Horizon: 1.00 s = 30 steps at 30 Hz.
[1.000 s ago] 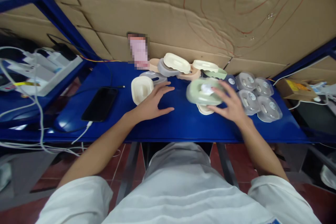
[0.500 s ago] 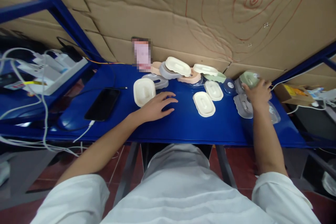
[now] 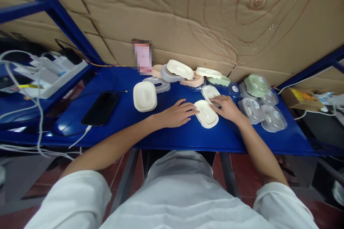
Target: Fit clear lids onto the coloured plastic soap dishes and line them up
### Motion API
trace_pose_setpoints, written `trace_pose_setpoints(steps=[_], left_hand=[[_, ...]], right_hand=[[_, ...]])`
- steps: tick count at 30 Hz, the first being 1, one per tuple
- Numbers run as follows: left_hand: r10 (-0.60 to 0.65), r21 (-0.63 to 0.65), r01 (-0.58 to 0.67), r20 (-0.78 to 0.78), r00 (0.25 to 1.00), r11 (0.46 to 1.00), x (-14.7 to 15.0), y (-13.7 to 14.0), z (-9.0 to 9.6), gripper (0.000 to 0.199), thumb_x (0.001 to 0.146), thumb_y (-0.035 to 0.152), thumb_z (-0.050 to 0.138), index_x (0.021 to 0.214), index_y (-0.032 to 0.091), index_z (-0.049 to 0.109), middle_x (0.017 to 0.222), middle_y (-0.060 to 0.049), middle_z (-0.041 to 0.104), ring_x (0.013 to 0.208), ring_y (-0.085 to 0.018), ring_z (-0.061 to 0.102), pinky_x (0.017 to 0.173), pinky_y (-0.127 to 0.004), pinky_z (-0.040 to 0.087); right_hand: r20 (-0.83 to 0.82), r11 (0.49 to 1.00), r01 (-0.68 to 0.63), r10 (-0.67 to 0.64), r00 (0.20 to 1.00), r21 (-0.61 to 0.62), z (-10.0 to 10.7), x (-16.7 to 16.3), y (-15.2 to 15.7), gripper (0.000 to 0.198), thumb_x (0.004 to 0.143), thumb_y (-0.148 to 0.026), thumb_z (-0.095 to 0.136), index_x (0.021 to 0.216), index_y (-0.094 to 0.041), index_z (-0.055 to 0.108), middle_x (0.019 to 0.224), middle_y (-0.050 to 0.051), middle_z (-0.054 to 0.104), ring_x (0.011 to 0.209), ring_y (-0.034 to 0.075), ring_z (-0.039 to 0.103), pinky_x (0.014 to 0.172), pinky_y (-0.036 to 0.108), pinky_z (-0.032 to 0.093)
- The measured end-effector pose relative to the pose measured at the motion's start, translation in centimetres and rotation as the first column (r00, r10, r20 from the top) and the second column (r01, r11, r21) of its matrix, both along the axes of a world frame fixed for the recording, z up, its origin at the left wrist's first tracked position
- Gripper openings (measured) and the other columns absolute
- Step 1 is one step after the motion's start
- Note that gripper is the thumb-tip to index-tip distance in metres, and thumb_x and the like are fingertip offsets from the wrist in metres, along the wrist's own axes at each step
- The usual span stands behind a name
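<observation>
My left hand [image 3: 179,113] lies low over the blue table, fingers stretched out, its fingertips at the left edge of a cream oval dish [image 3: 206,115]. From the other side my right hand [image 3: 228,108] reaches in with its fingers apart, over the spot where this dish meets a second cream dish [image 3: 210,92]. Part of the second dish is hidden under the right fingers. Neither hand is closed around anything. Left of my left hand stands a deeper cream dish [image 3: 145,96].
Several cream, peach, grey and green dish parts [image 3: 180,69] are heaped at the back against cardboard. Clear-lidded boxes [image 3: 273,117], one green [image 3: 257,85], stand at the right. A black phone [image 3: 100,108], cables and a power strip [image 3: 64,77] are at the left.
My right hand has come off the green box at the right and moved left to the cream dishes. My left hand has moved right. The front cream dish has shifted and turned slightly.
</observation>
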<state>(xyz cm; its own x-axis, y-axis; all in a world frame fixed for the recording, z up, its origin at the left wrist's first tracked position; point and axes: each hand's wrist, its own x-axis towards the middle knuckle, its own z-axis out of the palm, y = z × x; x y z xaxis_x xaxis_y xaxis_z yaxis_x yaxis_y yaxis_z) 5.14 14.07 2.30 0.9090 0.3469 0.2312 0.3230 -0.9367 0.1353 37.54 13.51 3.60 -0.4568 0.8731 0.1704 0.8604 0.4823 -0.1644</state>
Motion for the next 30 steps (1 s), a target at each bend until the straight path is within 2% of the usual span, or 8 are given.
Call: trace_pose_setpoints(steps=[4,9,11,14,17,22,26,30], left_hand=[[0.015,0.024,-0.016,0.035,0.999,1.0,-0.9,0.1,-0.7,0.027,0.109,0.033,0.06,0.13,0.022,0.074,0.121,-0.01,0.076,0.122,-0.028,0.065,0.121,-0.051,0.034],[0.043,-0.079,-0.039,0.054,0.998,0.996,-2.3,0.2,0.3,0.019,0.107,0.036,0.066,0.106,0.02,0.076,0.105,-0.006,0.076,0.104,-0.022,0.068,0.098,-0.035,0.044],[0.064,-0.108,-0.057,0.062,0.996,0.993,-2.6,0.4,0.8,0.017,0.106,0.034,0.067,0.105,0.02,0.076,0.104,-0.006,0.076,0.103,-0.022,0.069,0.096,-0.035,0.045],[0.08,-0.127,-0.069,0.084,0.993,0.989,-3.1,0.5,1.3,0.016,0.102,0.031,0.068,0.107,0.02,0.078,0.11,-0.007,0.074,0.108,-0.024,0.069,0.103,-0.039,0.047],[0.127,-0.162,-0.106,0.125,0.984,0.981,-3.6,0.6,1.4,0.02,0.097,0.026,0.07,0.116,0.023,0.076,0.13,-0.01,0.069,0.124,-0.029,0.066,0.111,-0.046,0.049],[0.171,-0.254,-0.121,0.185,0.968,0.96,-3.9,1.2,1.3,0.063,0.092,0.025,0.076,0.151,0.025,0.055,0.157,-0.015,0.051,0.142,-0.032,0.058,0.115,-0.048,0.054],[0.177,-0.177,-0.141,0.206,0.963,0.974,-3.8,1.3,1.7,0.071,0.091,0.025,0.081,0.155,0.026,0.05,0.163,-0.018,0.044,0.151,-0.039,0.049,0.122,-0.057,0.049],[0.147,-0.09,-0.13,0.222,0.964,0.987,-3.7,1.2,1.7,0.062,0.09,0.025,0.083,0.147,0.024,0.057,0.158,-0.019,0.049,0.149,-0.041,0.05,0.123,-0.06,0.045]], right_hand=[[-0.149,0.995,-0.088,0.093,0.984,0.04,1.1,0.2,-0.5,0.036,0.109,-0.046,0.05,0.111,-0.025,0.079,0.119,0.01,0.081,0.117,0.03,0.074,0.106,0.048,0.055],[-0.125,0.912,0.24,-0.21,0.97,0.333,2.7,0.7,1.9,0.049,0.105,-0.042,0.051,0.147,-0.02,0.063,0.158,0.018,0.061,0.149,0.038,0.054,0.122,0.059,0.041],[-0.088,0.878,0.347,-0.337,0.937,0.329,3.2,1.3,3.8,0.054,0.104,-0.038,0.05,0.153,-0.016,0.058,0.162,0.021,0.057,0.151,0.04,0.051,0.124,0.064,0.036],[0.013,0.888,0.412,-0.423,0.906,0.206,4.0,2.5,6.1,0.044,0.102,-0.037,0.053,0.137,-0.018,0.07,0.144,0.02,0.072,0.137,0.042,0.063,0.122,0.072,0.034],[-0.003,0.925,0.356,-0.359,0.933,0.132,5.0,3.4,6.5,0.034,0.101,-0.045,0.058,0.119,-0.023,0.077,0.123,0.015,0.081,0.12,0.041,0.072,0.117,0.069,0.041],[-0.209,0.962,0.226,-0.192,0.959,0.153,5.5,2.5,3.2,0.043,0.102,-0.058,0.059,0.121,-0.024,0.076,0.123,0.012,0.08,0.116,0.035,0.074,0.105,0.052,0.056],[-0.256,0.988,0.028,0.013,0.967,0.155,2.5,-0.8,0.2,0.033,0.105,-0.054,0.062,0.123,-0.03,0.075,0.13,0.006,0.079,0.125,0.031,0.071,0.115,0.054,0.051],[-0.268,0.966,-0.207,0.242,0.933,0.154,-0.8,-4.6,-1.3,0.028,0.106,-0.047,0.065,0.124,-0.028,0.074,0.127,0.007,0.08,0.126,0.029,0.071,0.116,0.051,0.05]])
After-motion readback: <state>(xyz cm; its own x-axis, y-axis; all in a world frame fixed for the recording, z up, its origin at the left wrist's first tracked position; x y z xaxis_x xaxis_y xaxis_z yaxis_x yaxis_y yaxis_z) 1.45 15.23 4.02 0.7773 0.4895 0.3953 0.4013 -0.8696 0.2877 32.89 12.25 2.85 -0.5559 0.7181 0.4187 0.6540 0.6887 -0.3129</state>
